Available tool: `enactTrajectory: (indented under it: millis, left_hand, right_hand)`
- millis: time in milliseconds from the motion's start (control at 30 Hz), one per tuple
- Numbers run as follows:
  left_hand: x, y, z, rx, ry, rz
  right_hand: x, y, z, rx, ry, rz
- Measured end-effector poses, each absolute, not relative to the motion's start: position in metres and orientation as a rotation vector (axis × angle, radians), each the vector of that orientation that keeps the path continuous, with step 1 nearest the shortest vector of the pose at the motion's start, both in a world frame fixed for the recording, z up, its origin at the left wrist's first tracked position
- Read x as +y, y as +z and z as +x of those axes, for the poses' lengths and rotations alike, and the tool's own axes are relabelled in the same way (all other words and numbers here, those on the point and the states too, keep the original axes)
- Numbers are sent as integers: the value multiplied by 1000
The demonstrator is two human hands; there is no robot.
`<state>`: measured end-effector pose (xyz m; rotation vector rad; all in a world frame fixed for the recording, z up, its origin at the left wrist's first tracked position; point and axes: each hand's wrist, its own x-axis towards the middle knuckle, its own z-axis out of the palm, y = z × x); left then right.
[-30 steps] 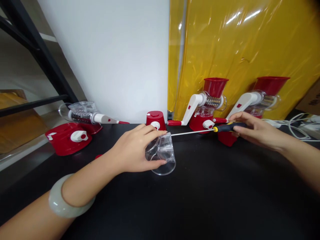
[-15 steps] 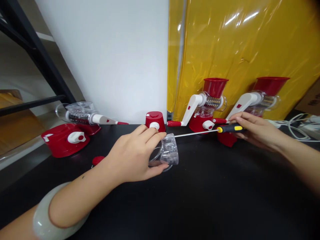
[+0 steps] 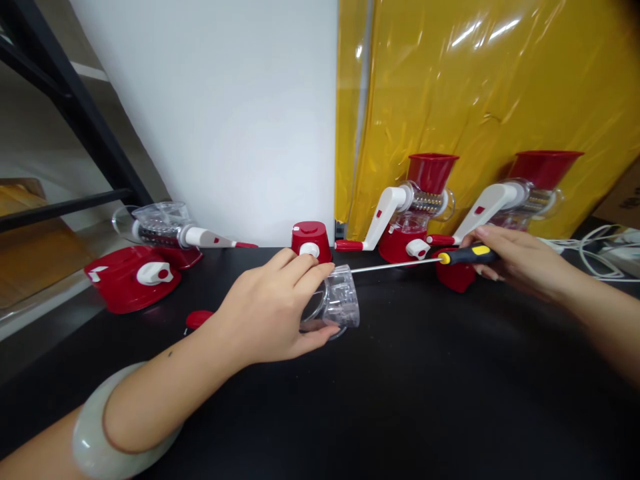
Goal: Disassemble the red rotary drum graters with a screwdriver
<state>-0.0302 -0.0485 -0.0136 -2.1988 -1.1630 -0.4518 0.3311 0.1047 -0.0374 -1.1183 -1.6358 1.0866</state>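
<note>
My left hand (image 3: 280, 307) is wrapped over a clear plastic housing (image 3: 341, 298), which lies on its side on the black table (image 3: 400, 393). A screwdriver (image 3: 467, 255) with a black and yellow handle is pinched in my right hand (image 3: 523, 257). Its long metal shaft points left and its tip meets the upper edge of the housing; whether it is inside cannot be made out. Just behind the housing stands a small red base (image 3: 309, 240) with a white knob. A red piece (image 3: 199, 319) is partly hidden behind my left forearm.
Two red and white rotary graters (image 3: 420, 207) (image 3: 530, 187) stand at the back right, by white cables (image 3: 590, 250). At the left are a red base (image 3: 131, 280) and a clear-topped grater (image 3: 165, 230). A black shelf frame (image 3: 85, 127) rises at the far left.
My right hand and the screwdriver have shifted slightly right, and the handle shows more tilt. My left hand still holds the housing in almost the same place.
</note>
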Motion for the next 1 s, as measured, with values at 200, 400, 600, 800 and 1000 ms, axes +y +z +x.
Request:
enactTrajectory:
  millis: [200,400,600,800,1000]
  left_hand:
    - [-48,-15,-32,-1164,-453,-2205]
    - [-47,-15,-32,-1172,-457,-2203]
    - [-48,-16,-31,-1186,-449,-2196]
    - [-48,-16,-31,-1206,-459,-2202]
    - [-40,-19,-37,-1287,-493,-2284]
  right_hand:
    - [113,-45,337,-1687,878,-1062]
    - [108,-43,336,-1617,943,-1023]
    - [97,-31,328,-1850,845,-1359]
    - [92,-27,327,-1877,407,-1361]
    - [88,-25,330,-1743,526,-1051]
